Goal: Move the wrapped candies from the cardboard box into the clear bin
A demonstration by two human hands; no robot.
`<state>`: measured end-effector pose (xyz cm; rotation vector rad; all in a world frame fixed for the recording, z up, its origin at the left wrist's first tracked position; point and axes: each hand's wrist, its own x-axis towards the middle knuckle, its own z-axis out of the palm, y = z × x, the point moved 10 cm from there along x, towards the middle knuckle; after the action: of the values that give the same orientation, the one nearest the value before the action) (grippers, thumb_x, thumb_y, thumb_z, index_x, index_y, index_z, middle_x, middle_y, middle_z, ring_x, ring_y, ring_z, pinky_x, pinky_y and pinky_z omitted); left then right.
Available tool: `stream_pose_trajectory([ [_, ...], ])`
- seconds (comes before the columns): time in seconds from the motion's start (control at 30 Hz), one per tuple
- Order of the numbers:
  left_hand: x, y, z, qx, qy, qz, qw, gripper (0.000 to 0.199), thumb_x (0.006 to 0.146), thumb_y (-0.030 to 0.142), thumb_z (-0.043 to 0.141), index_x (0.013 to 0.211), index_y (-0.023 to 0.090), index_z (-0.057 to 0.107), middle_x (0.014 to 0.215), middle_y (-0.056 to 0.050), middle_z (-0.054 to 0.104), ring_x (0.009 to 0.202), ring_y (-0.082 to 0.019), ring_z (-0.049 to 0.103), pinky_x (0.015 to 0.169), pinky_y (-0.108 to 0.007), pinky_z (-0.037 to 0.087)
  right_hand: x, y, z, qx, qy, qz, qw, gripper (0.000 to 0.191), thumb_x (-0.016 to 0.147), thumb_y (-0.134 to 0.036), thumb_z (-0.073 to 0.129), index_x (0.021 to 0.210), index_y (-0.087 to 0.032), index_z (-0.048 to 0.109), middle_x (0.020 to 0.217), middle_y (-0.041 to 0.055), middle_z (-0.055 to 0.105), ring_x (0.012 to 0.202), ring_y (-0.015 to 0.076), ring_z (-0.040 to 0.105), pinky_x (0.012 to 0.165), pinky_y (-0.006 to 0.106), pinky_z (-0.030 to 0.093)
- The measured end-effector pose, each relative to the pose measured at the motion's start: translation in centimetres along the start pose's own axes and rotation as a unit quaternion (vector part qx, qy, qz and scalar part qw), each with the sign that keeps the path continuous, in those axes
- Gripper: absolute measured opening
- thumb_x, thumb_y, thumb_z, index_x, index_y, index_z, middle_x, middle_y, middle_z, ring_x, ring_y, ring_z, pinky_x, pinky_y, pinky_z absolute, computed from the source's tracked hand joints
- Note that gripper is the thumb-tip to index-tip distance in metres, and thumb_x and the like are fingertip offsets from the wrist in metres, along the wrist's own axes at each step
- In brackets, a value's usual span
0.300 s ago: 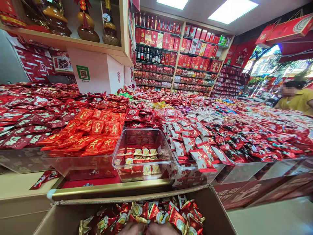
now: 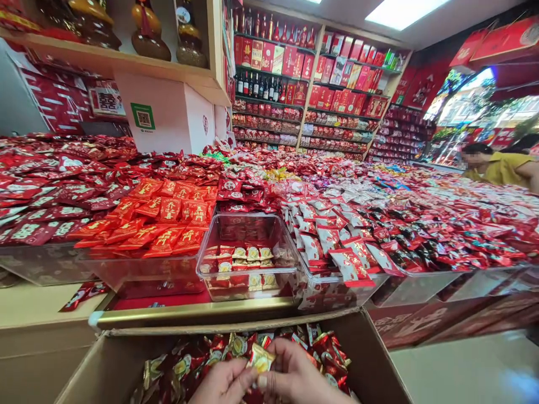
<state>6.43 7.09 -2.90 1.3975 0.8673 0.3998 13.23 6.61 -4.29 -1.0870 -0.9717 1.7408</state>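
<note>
Left hand (image 2: 225,382): fingers curled, tips pinching the near-left edge of a gold-wrapped candy (image 2: 261,360). Right hand (image 2: 297,373): thumb and index finger gripped its right side. Candy was above others in an open cardboard box (image 2: 379,359). Beyond, left to right: orange-red packets (image 2: 168,213), part-filled clear bin (image 2: 248,274), bottle-lined shelves (image 2: 311,84) behind; a person in yellow (image 2: 507,168) stood far right.

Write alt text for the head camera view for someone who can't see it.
A person's left hand and right hand hold a small gold-wrapped packet over an open cardboard box of red-and-gold packets. Beyond it, a partly filled clear bin stands among bins heaped with wrapped packets, before shelves of bottles and boxes.
</note>
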Motion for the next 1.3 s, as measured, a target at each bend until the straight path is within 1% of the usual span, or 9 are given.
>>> stream_pose_trajectory([
  [0.27, -0.8, 2.7, 0.7, -0.135, -0.021, 0.017, 0.99, 0.023, 0.075, 0.025, 0.06, 0.095, 0.016, 0.057, 0.074, 0.001, 0.064, 0.066, -0.011, 0.052, 0.059, -0.02, 0.042, -1.1, -1.9, -0.9, 0.006, 0.046, -0.02, 0.999, 0.029, 0.065, -0.039, 0.065, 0.063, -0.013, 0.051, 0.047, -0.0038, 0.053, 0.041, 0.006, 0.046, 0.045, 0.02, 0.037],
  [0.5, -0.8, 2.6, 0.1, -0.116, 0.009, -0.005, 0.993, 0.021, 0.074, 0.023, 0.059, 0.093, 0.014, 0.054, 0.073, 0.001, 0.062, 0.062, -0.01, 0.05, 0.053, -0.019, 0.038, -1.1, -2.7, -1.3, -0.019, 0.058, -0.04, 0.997, 0.028, 0.069, -0.04, 0.06, 0.069, -0.013, 0.052, 0.052, -0.0022, 0.054, 0.044, 0.0076, 0.047, 0.047, 0.023, 0.038],
  [0.67, -1.3, 3.7, -1.5, 0.104, 0.057, 0.03, 0.992, 0.006, 0.074, 0.023, 0.056, 0.077, 0.017, 0.055, 0.069, 0.003, 0.058, 0.066, -0.013, 0.05, 0.06, -0.022, 0.037, -1.9, -4.8, -0.6, -0.171, 0.034, -0.089, 0.981, 0.024, 0.065, -0.028, 0.065, 0.081, -0.016, 0.052, 0.075, 0.0011, 0.059, 0.065, 0.0115, 0.053, 0.059, 0.023, 0.041],
  [0.77, -2.1, 4.9, -1.0, 0.255, 0.036, 0.067, 0.964, 0.004, 0.074, 0.018, 0.052, 0.076, 0.021, 0.052, 0.058, 0.007, 0.05, 0.054, -0.011, 0.043, 0.051, -0.02, 0.032, -2.7, -5.8, 1.2, -0.337, 0.014, -0.121, 0.933, 0.021, 0.065, -0.026, 0.065, 0.083, -0.017, 0.058, 0.08, 0.0018, 0.061, 0.072, 0.0135, 0.053, 0.066, 0.024, 0.04],
  [0.93, -3.9, 7.2, -0.2, 0.238, -0.034, 0.109, 0.965, 0.01, 0.08, 0.023, 0.047, 0.09, 0.024, 0.044, 0.063, 0.007, 0.053, 0.055, -0.011, 0.046, 0.053, -0.019, 0.034, -4.6, -8.1, 4.4, -0.506, -0.057, -0.085, 0.857, 0.008, 0.064, -0.018, 0.065, 0.072, -0.019, 0.062, 0.068, -0.0009, 0.062, 0.066, 0.0122, 0.051, 0.061, 0.021, 0.038],
  [1.0, -4.5, 8.6, -1.4, 0.191, -0.009, 0.128, 0.973, 0.015, 0.084, 0.032, 0.042, 0.096, 0.024, 0.041, 0.064, 0.006, 0.056, 0.057, -0.011, 0.05, 0.055, -0.02, 0.037, -5.6, -11.7, 5.6, -0.532, -0.084, -0.108, 0.835, 0.012, 0.07, -0.014, 0.058, 0.078, -0.022, 0.062, 0.074, -0.0017, 0.063, 0.071, 0.0113, 0.053, 0.066, 0.021, 0.039],
  [1.07, -4.7, 9.0, -3.1, 0.151, 0.044, 0.118, 0.98, 0.017, 0.085, 0.036, 0.038, 0.097, 0.024, 0.042, 0.067, 0.004, 0.058, 0.062, -0.013, 0.053, 0.059, -0.021, 0.04, -5.8, -17.2, 5.9, -0.543, -0.045, -0.162, 0.823, 0.013, 0.076, -0.016, 0.051, 0.084, -0.022, 0.06, 0.081, -0.0005, 0.063, 0.075, 0.0107, 0.054, 0.069, 0.021, 0.04],
  [1.2, -4.3, 7.5, -3.7, 0.178, 0.068, 0.072, 0.979, 0.017, 0.084, 0.032, 0.039, 0.085, 0.021, 0.051, 0.068, 0.001, 0.057, 0.064, -0.014, 0.052, 0.058, -0.021, 0.041, -2.2, -26.2, 4.6, -0.62, 0.11, -0.229, 0.742, 0.008, 0.072, -0.024, 0.053, 0.076, -0.017, 0.055, 0.075, 0.002, 0.061, 0.065, 0.0122, 0.053, 0.057, 0.023, 0.04],
  [1.3, -3.8, 6.5, -2.2, 0.247, 0.023, 0.086, 0.965, 0.016, 0.081, 0.028, 0.042, 0.084, 0.019, 0.056, 0.068, 0.001, 0.06, 0.062, -0.014, 0.053, 0.057, -0.02, 0.041, 4.0, -25.0, 3.9, -0.743, 0.07, -0.113, 0.656, 0.01, 0.065, -0.025, 0.056, 0.071, -0.017, 0.054, 0.07, 0.001, 0.06, 0.06, 0.0126, 0.051, 0.05, 0.022, 0.035],
])
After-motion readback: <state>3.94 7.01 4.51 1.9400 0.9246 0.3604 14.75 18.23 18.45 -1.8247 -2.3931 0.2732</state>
